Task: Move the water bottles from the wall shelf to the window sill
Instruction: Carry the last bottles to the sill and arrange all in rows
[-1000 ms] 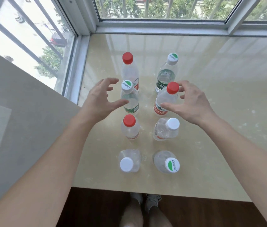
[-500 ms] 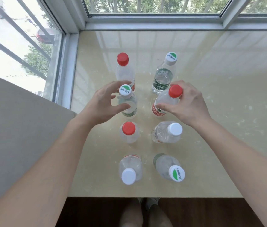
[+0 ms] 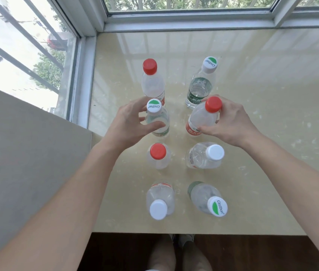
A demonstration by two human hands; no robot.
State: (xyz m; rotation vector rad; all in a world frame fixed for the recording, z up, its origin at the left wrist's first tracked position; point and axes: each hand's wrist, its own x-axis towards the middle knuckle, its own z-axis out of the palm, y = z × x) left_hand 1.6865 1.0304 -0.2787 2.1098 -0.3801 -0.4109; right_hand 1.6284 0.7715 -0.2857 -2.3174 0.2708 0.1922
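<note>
Your left hand (image 3: 129, 122) is curled round the green-capped bottle (image 3: 157, 122) and your right hand (image 3: 231, 122) has thumb and fingers clamped on the red-capped bottle (image 3: 201, 118), both standing on the window sill (image 3: 272, 114) (palms facing in). Just past your fingertips stand two far bottles (image 3: 152, 83), and four near bottles (image 3: 158, 159) crowd under your wrists.

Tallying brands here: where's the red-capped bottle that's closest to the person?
Head view: the red-capped bottle stands in the left column, second row from the near edge of the sill, left of a white-capped bottle.
</note>
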